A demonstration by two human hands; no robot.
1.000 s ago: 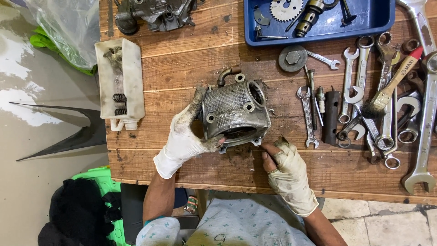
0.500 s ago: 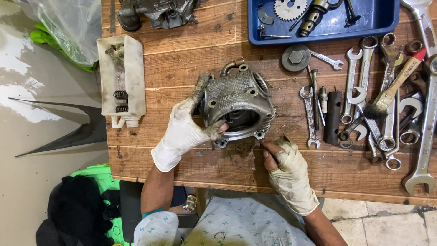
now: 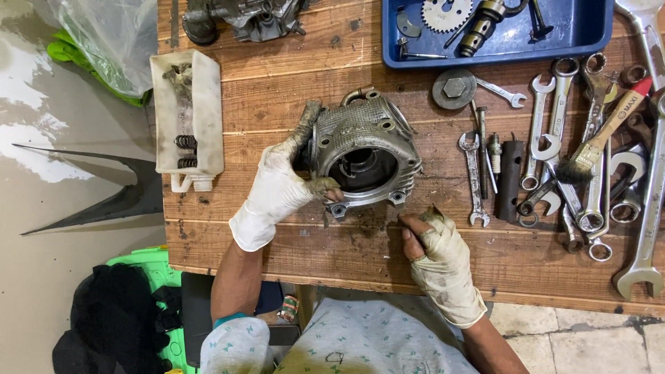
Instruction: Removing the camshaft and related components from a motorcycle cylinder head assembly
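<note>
Centre of frame: grey engine cylinder (image 3: pixel 366 161), tilted on the wooden bench (image 3: pixel 291 90) with its bore turned toward the lower edge, presumably to expose the opening to view. Left hand (image 3: pixel 277 190), in a soiled white glove, clamped on the cylinder's left flank, thumb hooked over the lower rim, fingers spread up the side; a grip that appears to steady the casting on edge. Right hand (image 3: pixel 443 260), also gloved, lying on the bench just below and right of the cylinder, fingers loosely curled, holding nothing, fingertips near the lower flange but apart from it.

Right of frame: row of spanners (image 3: pixel 589 173) laid side by side, a brush (image 3: pixel 599 138) across them. Upper right: blue tray (image 3: pixel 589 34) holding a sprocket and small parts. Below the tray: a round disc (image 3: pixel 454 88) with a hex centre. Left: white tub (image 3: pixel 187 121) containing springs. Upper left: another engine part (image 3: pixel 242 17), partly cut off by the frame edge.
</note>
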